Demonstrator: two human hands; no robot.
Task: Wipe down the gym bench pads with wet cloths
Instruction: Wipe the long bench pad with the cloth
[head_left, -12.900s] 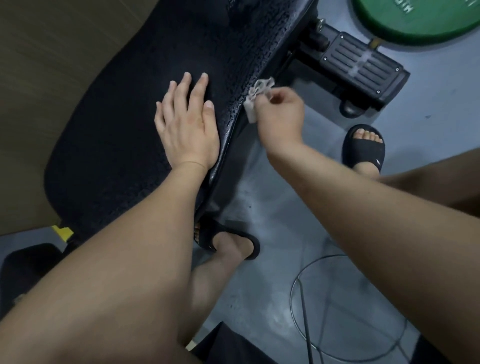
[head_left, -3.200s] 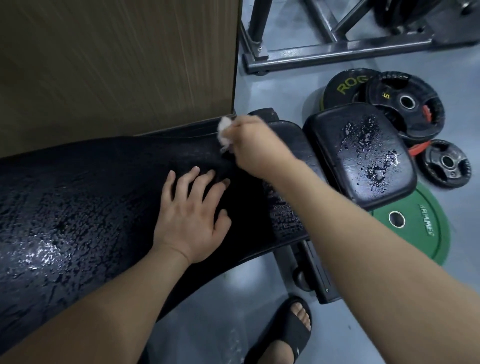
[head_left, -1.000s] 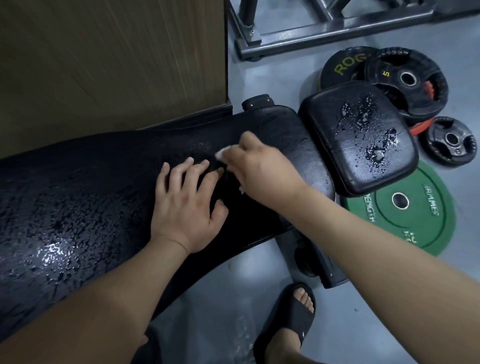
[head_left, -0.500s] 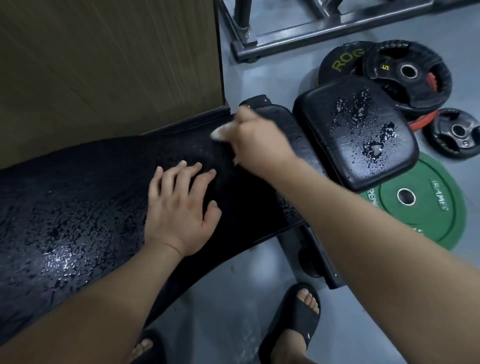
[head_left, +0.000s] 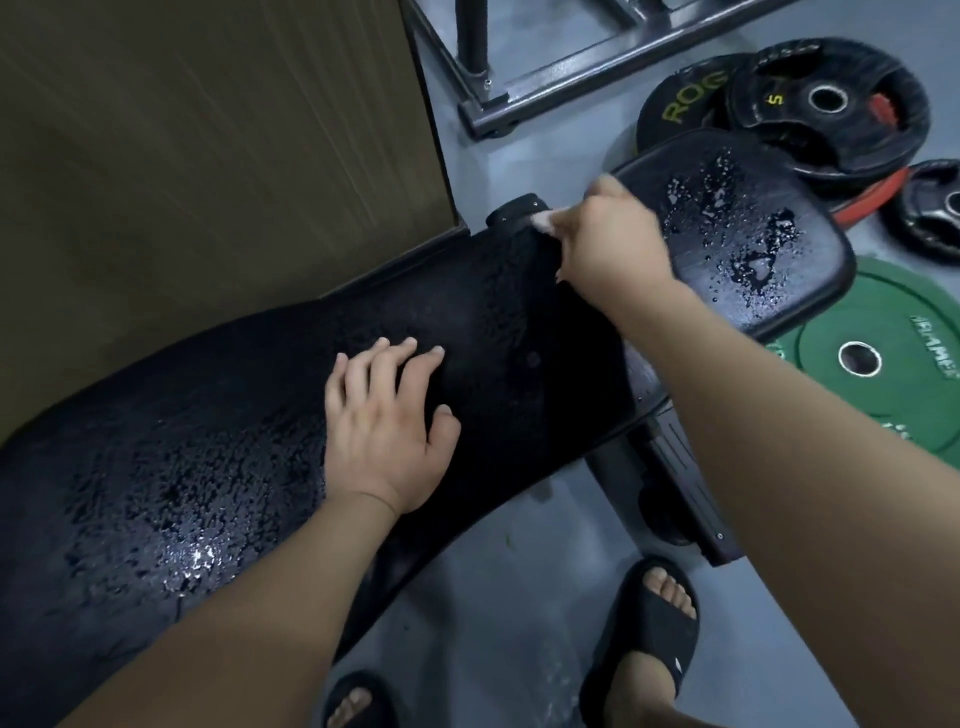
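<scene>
The long black back pad of the bench runs from the lower left to the centre, beaded with water. My left hand lies flat on it, fingers spread, holding nothing. My right hand is closed around a small white cloth, of which only a corner shows, at the pad's far right end. Just beyond sits the smaller black seat pad, with water drops and small puddles on it.
A wooden panel stands behind the bench. Black weight plates and a green plate lie on the grey floor at right. A steel rack base is at the top. My feet in black slides stand below the bench frame.
My right hand has slid the cloth along the back pad toward its far right end, up against the seat pad. My left hand has stayed flat on the pad.
</scene>
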